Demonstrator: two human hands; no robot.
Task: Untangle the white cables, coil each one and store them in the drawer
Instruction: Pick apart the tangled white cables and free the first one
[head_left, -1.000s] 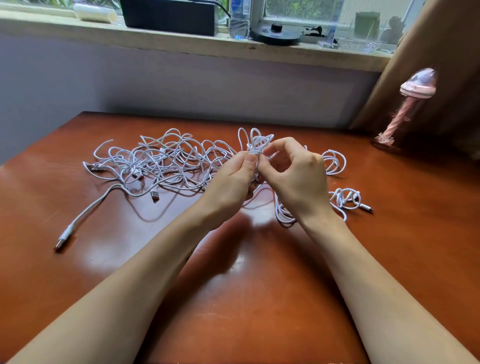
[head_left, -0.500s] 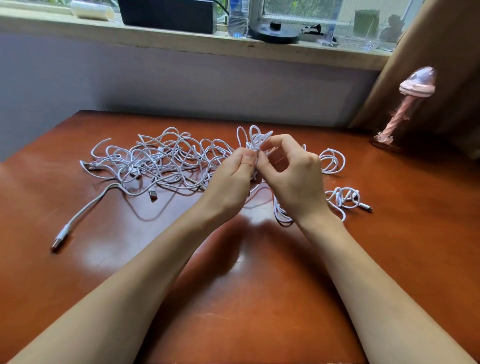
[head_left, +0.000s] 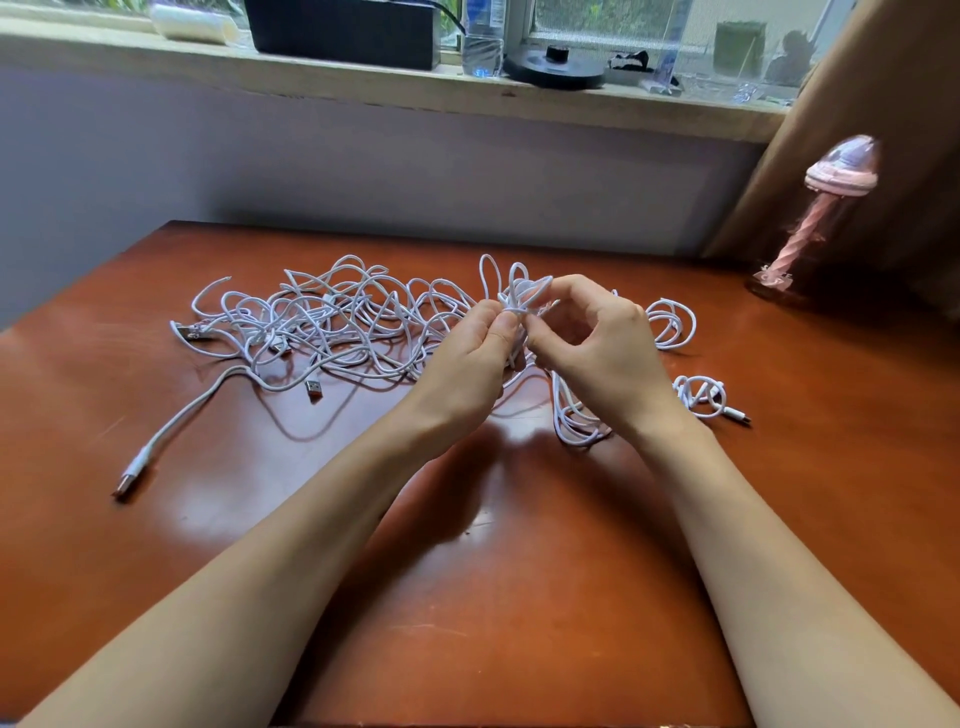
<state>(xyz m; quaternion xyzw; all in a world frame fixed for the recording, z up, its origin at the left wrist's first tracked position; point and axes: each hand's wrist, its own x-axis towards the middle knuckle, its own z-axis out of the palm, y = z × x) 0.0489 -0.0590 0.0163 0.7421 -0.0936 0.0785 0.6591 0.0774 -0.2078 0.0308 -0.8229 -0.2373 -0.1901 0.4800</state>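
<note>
**Cables in a heap, both hands on one knot**

Cables (head_left: 332, 332), white and badly tangled, lie spread over the far half of the table (head_left: 519, 597), most of them left of the hands. From the head view, the left hand (head_left: 467, 364) and right hand (head_left: 597, 353) meet above the heap. Each pinches the same raised knot (head_left: 519, 296) between thumb and fingertips, and loops stick up just behind the fingers. More cable hangs from the knot to the table under the right wrist.

One thicker lead runs out to the near left and ends in a plug (head_left: 127, 480), well apart from the heap. A loose loop (head_left: 672, 325) lies just right of the right hand, with a small bundle (head_left: 698, 397) nearer the person.

A pink lamp (head_left: 810, 218) stands at the far right corner. On the sill (head_left: 363, 88) behind sit a black box (head_left: 343, 26) and a bottle (head_left: 483, 36).
</note>
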